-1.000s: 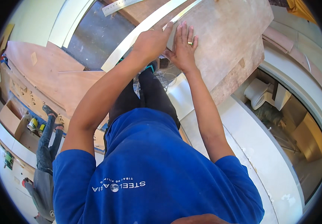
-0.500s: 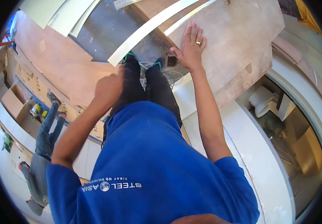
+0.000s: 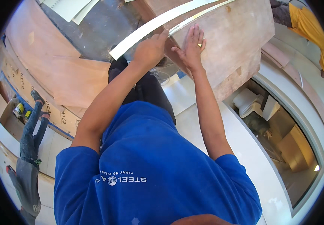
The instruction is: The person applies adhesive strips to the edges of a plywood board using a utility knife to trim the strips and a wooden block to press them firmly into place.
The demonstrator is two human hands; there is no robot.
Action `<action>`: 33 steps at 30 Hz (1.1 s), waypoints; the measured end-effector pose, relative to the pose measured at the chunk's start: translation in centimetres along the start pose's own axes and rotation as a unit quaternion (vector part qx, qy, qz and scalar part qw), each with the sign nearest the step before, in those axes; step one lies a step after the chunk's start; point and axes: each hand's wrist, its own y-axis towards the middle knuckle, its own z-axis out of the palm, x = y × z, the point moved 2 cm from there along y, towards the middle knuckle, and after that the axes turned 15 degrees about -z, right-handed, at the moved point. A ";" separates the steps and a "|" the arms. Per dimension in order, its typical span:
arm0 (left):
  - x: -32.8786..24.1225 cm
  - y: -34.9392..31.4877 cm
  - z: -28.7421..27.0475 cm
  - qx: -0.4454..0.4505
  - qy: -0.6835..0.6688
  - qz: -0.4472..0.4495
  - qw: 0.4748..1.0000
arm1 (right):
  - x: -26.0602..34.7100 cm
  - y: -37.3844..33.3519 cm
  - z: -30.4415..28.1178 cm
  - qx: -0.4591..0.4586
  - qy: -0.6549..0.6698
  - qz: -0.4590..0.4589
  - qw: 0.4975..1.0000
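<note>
A broad brown board (image 3: pixel 237 41) lies ahead of me, its surface dusty and stained. My right hand (image 3: pixel 192 48) rests flat on it near the left edge, fingers stretched and a ring on one. My left hand (image 3: pixel 150 50) is curled at the board's near-left corner, its fingertips at the end of a narrow pale strip (image 3: pixel 203 13) along the edge. What those fingers hold, if anything, is hidden. Just beyond the left hand, a long wide white strip (image 3: pixel 139 33) runs diagonally from the board out past its left side.
Thin brown sheets (image 3: pixel 79 75) lie at the left, with white sheets (image 3: pixel 70 8) farther off. A person in grey (image 3: pixel 28 183) stands far left; a person in yellow (image 3: pixel 312 26) is upper right. At the right, an opening shows a white toilet (image 3: pixel 246 101). Wires (image 3: pixel 163 77) lie below the board.
My left hand has moved up and right, from beside my leg to the board's corner. My right hand stays flat on the board. The person in yellow shows more at the upper right.
</note>
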 end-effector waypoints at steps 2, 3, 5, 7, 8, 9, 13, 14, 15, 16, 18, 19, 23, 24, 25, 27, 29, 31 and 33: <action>-1.3 1.1 -0.1 0.051 0.097 0.017 0.994 | -0.1 -0.1 0.3 -0.004 -0.004 -0.004 1.000; -1.9 1.4 -0.3 0.055 0.111 0.026 0.992 | -0.3 -0.1 0.3 -0.007 -0.006 -0.006 1.000; -2.6 1.8 -0.8 0.066 0.145 0.043 0.986 | -0.3 0.0 0.5 -0.010 -0.009 -0.008 1.000; -3.2 2.4 -1.0 0.059 0.160 0.057 0.984 | -0.5 -0.2 0.7 -0.014 -0.015 -0.011 1.000; -3.5 2.5 -1.1 0.057 0.167 0.064 0.982 | -0.6 -0.3 0.8 -0.016 -0.020 -0.013 1.000; -4.0 2.6 -0.9 0.072 0.189 0.065 0.977 | -0.7 -0.4 0.9 -0.019 -0.025 -0.017 0.999; -5.0 3.4 -1.5 0.108 0.236 0.078 0.962 | -0.7 -0.3 1.2 -0.027 -0.022 -0.018 0.999; -4.9 3.5 -1.8 0.109 0.240 0.085 0.961 | -0.6 -0.1 1.0 -0.022 -0.019 -0.016 0.999; -4.5 3.4 -2.4 0.122 0.236 0.061 0.962 | -0.3 0.1 0.9 -0.016 -0.015 -0.015 1.000; -4.5 2.8 -3.6 0.138 0.232 0.036 0.962 | -0.1 0.1 0.9 -0.018 -0.011 -0.013 1.000; -3.6 -1.6 -6.4 0.163 0.210 0.009 0.964 | -0.4 -0.1 0.9 -0.019 -0.005 -0.012 1.000; -1.6 -4.1 -8.8 0.167 0.196 0.016 0.966 | -0.8 0.2 0.5 -0.020 -0.013 -0.007 1.000; 5.8 -12.1 -12.6 0.227 0.322 -0.227 0.891 | -0.2 0.0 0.8 -0.007 -0.009 0.003 1.000; 5.4 -11.8 -12.1 0.226 0.290 -0.204 0.907 | -0.3 -0.2 0.7 0.000 -0.009 0.004 1.000; 4.7 -11.7 -11.7 0.219 0.256 -0.186 0.923 | -0.4 -0.2 0.8 -0.010 -0.006 -0.005 1.000; 3.9 -11.2 -10.4 0.179 0.156 -0.136 0.962 | -0.7 -0.4 0.9 -0.030 0.001 -0.020 0.999; 4.0 -10.0 -7.9 0.112 0.019 -0.073 0.991 | 0.4 0.1 -0.1 -0.024 0.004 -0.020 0.999; 3.8 -8.6 -6.2 0.139 -0.203 -0.162 0.956 | 0.7 1.1 -1.6 -0.002 -0.014 -0.038 0.999; 3.3 -7.3 -4.3 0.138 -0.373 -0.218 0.891 | 0.2 1.9 -2.4 0.042 -0.044 -0.075 0.995</action>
